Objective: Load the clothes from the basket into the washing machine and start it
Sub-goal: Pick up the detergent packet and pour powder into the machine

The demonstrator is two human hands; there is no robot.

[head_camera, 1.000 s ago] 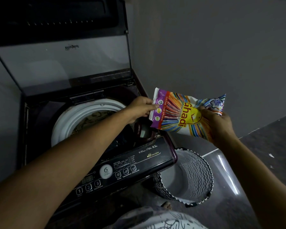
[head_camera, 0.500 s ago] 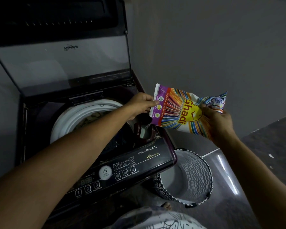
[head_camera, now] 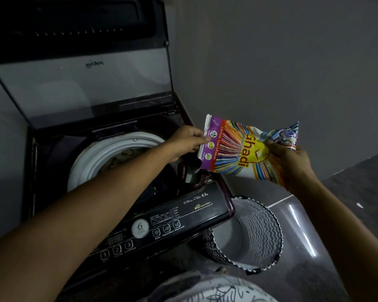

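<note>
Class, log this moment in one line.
left hand: pinches packet; right hand: grips packet; packet: tipped toward detergent tray; washer lid: open

On my feed a plain grey wall (head_camera: 271, 62) fills the upper right in dim light and meets the floor along a slanting line. The floor (head_camera: 303, 286) nearest me is glossy tile with a bright streak (head_camera: 302, 229) of light across it, and farther right a darker, matt patch (head_camera: 362, 177) carries a small white speck (head_camera: 359, 205). At the bottom edge I see a white garment (head_camera: 205, 290) with black scribbled lines, worn by the person.
</note>
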